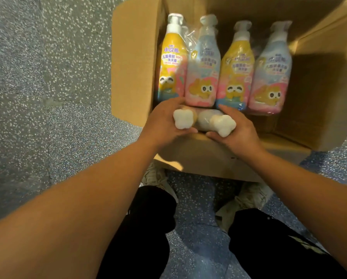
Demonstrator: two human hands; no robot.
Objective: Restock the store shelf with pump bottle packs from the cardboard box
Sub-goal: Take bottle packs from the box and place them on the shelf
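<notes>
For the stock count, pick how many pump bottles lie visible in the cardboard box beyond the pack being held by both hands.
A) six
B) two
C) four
C: beyond the held pack, gripped by the left hand and right hand, the cardboard box shows four in a row, two yellow bottles alternating with two blue bottles.

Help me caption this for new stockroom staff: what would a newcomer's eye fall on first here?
First, the row of four bright cartoon-printed pump bottles inside the open cardboard box, alternating yellow and pale blue. Next, at the box's near edge, the left hand and right hand grip a wrapped pump bottle pack whose two white flower-shaped pump heads face the camera.
</notes>
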